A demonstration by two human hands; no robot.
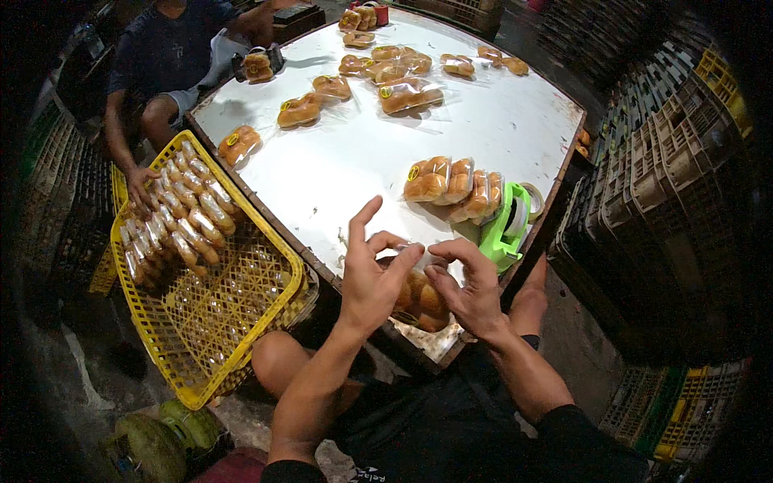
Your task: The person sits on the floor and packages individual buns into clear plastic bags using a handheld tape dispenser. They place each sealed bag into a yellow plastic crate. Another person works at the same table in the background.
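At the near corner of the white-topped table (pixel 362 175), my left hand (pixel 380 271) and my right hand (pixel 468 281) pinch the clear plastic bag around a bread roll pack (pixel 423 299), their fingertips close together above it. The bread lies below my fingers and is partly hidden by them. A green tape dispenser (pixel 504 232) stands just beyond my right hand, with a roll of tape (pixel 534 202) beside it. Several bagged bread packs (pixel 427 180) lean in a row left of the dispenser. More bagged breads (pixel 410 96) are scattered over the far part of the table.
A yellow plastic basket (pixel 284 259) holding rows of bagged breads (pixel 187 205) sits against the table's left side. Another person (pixel 172 60) sits at the far left, one hand (pixel 142 187) in the basket. Stacked crates (pixel 658 175) rise at the right. Green gas cylinders (pixel 148 447) stand at lower left.
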